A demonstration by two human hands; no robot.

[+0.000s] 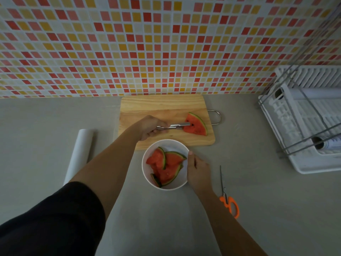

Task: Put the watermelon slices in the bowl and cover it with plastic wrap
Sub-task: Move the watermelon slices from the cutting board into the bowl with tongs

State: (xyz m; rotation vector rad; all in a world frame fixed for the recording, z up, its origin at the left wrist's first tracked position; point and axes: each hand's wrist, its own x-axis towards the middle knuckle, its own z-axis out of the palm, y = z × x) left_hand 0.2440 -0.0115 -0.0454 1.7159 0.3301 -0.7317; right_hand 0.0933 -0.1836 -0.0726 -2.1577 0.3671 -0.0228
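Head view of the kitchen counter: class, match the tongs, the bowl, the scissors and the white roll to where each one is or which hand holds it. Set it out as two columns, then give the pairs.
Column one
1. tongs
2. bowl
3. scissors
4. white roll

Column two
A. lying on the counter, right of the bowl
B. gripped by the left hand, tips at the slice on the cutting board
C. lying on the counter, left of the cutting board
D. held at its side by the right hand, watermelon slices inside

Pairs: 1-B, 2-D, 3-A, 4-C
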